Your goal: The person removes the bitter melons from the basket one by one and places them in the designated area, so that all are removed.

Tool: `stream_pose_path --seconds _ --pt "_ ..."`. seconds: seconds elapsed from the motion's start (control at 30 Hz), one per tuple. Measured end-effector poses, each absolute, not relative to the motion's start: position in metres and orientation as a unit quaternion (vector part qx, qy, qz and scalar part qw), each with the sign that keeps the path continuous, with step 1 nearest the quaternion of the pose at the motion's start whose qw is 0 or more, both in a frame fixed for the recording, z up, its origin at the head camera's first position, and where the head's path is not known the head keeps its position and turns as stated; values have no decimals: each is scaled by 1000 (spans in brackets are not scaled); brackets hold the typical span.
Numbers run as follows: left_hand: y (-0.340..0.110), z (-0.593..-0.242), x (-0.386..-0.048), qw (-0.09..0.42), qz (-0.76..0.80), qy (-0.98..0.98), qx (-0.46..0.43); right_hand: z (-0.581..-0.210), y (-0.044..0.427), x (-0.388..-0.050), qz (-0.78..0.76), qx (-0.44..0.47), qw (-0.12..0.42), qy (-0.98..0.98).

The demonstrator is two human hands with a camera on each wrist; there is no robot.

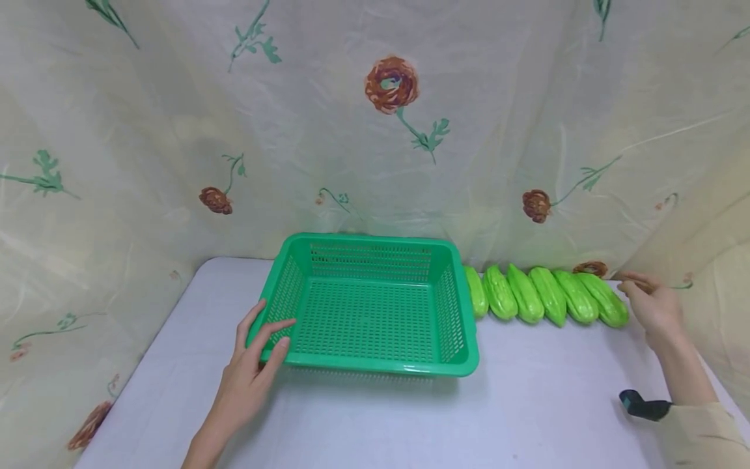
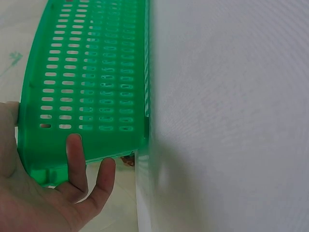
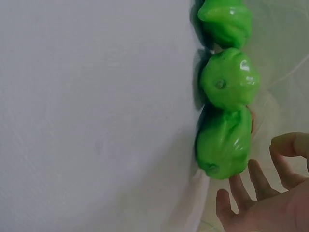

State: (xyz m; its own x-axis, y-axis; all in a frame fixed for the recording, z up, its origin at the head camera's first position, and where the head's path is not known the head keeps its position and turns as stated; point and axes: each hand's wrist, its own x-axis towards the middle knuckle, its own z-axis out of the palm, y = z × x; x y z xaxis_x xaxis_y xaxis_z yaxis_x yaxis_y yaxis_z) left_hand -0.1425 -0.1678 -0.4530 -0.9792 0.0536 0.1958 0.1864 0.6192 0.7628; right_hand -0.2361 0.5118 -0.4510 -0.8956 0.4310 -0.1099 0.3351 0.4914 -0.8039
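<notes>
A green plastic basket (image 1: 375,368) with slotted walls stands on the table. My left hand (image 1: 249,378) holds its front left corner. Thumb and index finger reach over the rim, while other fingers (image 2: 106,179) curl against the outer wall in the left wrist view. Right of the basket, several light green, ridged bitter melons (image 1: 547,293) lie side by side in a row. Beside the rightmost melon (image 1: 603,299) is my right hand (image 1: 656,306), its fingers loosely bent and holding nothing. In the right wrist view the fingertips come close to that melon (image 3: 224,145); contact cannot be told.
A white cloth covers the table (image 1: 527,404). Behind it hangs a pale curtain (image 1: 328,130) with brown flowers and green leaves. A black strap end (image 1: 644,405) sticks out by the right sleeve (image 1: 703,433).
</notes>
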Motion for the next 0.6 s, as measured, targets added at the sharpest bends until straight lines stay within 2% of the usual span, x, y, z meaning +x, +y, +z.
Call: stream_pose_path --seconds 0.13,0.37,0.6 --pt "-167 -453 -142 76 -431 -897 -65 -443 496 -237 387 -218 100 -890" --pt "-167 -452 -144 72 -423 -901 -65 -430 458 -235 353 -171 143 -908" --pt "-167 -452 -143 70 -423 -901 -65 -427 425 -228 309 -74 207 -925"
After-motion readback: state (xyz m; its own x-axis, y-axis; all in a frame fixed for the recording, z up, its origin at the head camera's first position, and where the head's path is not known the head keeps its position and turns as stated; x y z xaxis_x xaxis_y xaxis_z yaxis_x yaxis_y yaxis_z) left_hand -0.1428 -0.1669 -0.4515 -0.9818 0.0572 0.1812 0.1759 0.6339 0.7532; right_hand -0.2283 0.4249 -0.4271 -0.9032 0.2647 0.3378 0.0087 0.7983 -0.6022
